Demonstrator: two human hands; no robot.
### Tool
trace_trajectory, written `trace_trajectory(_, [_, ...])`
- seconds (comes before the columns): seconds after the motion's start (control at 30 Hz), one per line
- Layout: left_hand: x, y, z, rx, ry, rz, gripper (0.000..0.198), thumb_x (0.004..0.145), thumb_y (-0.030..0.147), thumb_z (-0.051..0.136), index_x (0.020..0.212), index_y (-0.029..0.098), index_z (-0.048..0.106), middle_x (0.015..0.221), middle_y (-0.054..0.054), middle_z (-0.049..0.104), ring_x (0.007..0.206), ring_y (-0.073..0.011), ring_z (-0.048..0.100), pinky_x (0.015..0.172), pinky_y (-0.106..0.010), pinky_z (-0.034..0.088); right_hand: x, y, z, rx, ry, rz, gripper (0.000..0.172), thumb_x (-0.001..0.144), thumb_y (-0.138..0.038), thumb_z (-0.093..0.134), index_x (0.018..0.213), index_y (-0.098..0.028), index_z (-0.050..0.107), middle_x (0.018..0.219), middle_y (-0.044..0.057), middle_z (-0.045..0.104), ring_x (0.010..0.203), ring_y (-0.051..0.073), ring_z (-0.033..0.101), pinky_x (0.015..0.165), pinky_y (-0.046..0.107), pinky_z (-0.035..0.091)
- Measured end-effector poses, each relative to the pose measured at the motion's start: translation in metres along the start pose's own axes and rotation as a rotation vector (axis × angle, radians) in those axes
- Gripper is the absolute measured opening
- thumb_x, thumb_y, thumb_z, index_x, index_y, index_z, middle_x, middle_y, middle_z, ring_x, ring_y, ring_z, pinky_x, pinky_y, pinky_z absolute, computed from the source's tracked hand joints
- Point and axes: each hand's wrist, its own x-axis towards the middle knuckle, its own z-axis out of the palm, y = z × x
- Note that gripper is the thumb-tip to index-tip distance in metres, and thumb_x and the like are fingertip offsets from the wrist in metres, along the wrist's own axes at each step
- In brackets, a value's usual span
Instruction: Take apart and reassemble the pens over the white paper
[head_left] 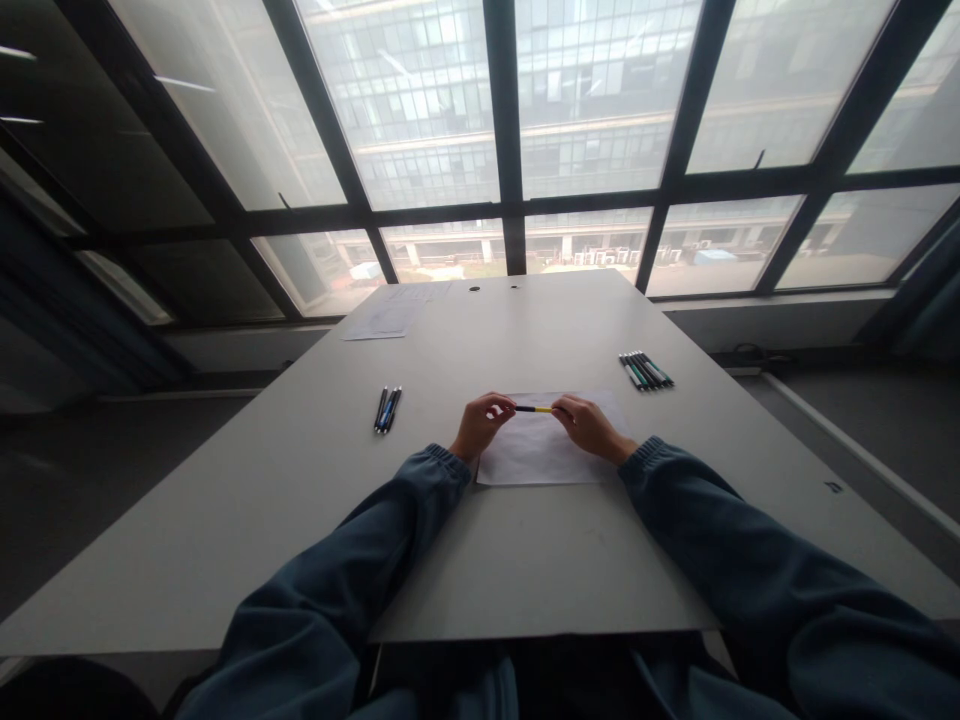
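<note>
A slim black and yellow pen (pixel 534 408) lies level between my two hands, above a sheet of white paper (pixel 536 462). My left hand (pixel 480 420) pinches its black end between thumb and fingertips. The yellow end is gripped by the fingertips of my right hand (pixel 589 424). Both hands are closed and hover over the paper or rest at its sides; which, I cannot tell. To the left lie several black pens (pixel 388 410), one with a blue part. On the right, several black, green and white pens (pixel 646 370) lie side by side in a row.
The white table (pixel 300 520) stretches away towards tall windows. Another printed or marked sheet (pixel 382 315) lies at its far left. Near the far edge is a dark round hole (pixel 474 289). A small dark mark or object (pixel 833 487) shows near the right edge.
</note>
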Motion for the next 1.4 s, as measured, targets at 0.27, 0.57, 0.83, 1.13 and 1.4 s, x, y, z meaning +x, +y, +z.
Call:
trace_trajectory(0.27, [-0.0006, -0.0005, 0.0002, -0.034, -0.02, -0.017, 0.015, 0.08, 0.031, 0.073, 0.084, 0.017, 0.069, 0.089, -0.006, 0.072, 0.079, -0.0153, 0.065, 0.061, -0.024, 0.048, -0.0005, 0.0014, 0.0022, -0.003, 0.014, 0.002, 0.02, 0.099, -0.026, 0.049, 0.088, -0.02, 0.064, 0.083, 0.005, 0.066, 0.073, 0.017, 0.058, 0.069, 0.027, 0.042])
trace_trajectory(0.57, [-0.0009, -0.0007, 0.0002, -0.031, -0.015, -0.021, 0.018, 0.08, 0.035, 0.073, 0.086, 0.018, 0.073, 0.088, -0.007, 0.072, 0.076, -0.0156, 0.064, 0.061, -0.025, 0.049, -0.002, 0.0024, 0.002, -0.025, -0.024, 0.033, 0.018, 0.098, -0.029, 0.05, 0.107, -0.022, 0.064, 0.094, 0.007, 0.071, 0.078, 0.019, 0.065, 0.072, 0.029, 0.046])
trace_trajectory(0.83, [-0.0008, -0.0028, 0.0006, -0.032, -0.036, -0.022, 0.019, 0.08, 0.036, 0.073, 0.087, 0.018, 0.073, 0.088, -0.007, 0.072, 0.076, -0.0154, 0.064, 0.061, -0.025, 0.049, -0.0028, 0.0041, 0.0027, -0.009, -0.001, 0.055, 0.013, 0.089, -0.026, 0.062, 0.101, -0.023, 0.058, 0.08, 0.001, 0.067, 0.066, 0.016, 0.06, 0.065, 0.026, 0.043])
trace_trajectory(1.13, [-0.0011, -0.0008, -0.0003, -0.033, -0.04, -0.028, 0.022, 0.079, 0.038, 0.072, 0.087, 0.018, 0.074, 0.086, -0.007, 0.072, 0.074, -0.0155, 0.063, 0.059, -0.025, 0.049, -0.0001, -0.0007, -0.0012, -0.019, 0.001, -0.031, 0.018, 0.098, -0.03, 0.051, 0.091, -0.021, 0.065, 0.083, 0.004, 0.067, 0.068, 0.016, 0.058, 0.066, 0.026, 0.043])
trace_trajectory(1.4, [-0.0011, -0.0013, -0.0005, -0.027, -0.053, -0.025, 0.019, 0.079, 0.035, 0.074, 0.087, 0.018, 0.074, 0.086, -0.006, 0.073, 0.076, -0.0156, 0.064, 0.061, -0.025, 0.05, -0.002, 0.0006, 0.001, 0.001, -0.007, 0.018, 0.019, 0.093, -0.032, 0.06, 0.109, -0.023, 0.061, 0.086, 0.004, 0.071, 0.074, 0.018, 0.065, 0.07, 0.028, 0.047])
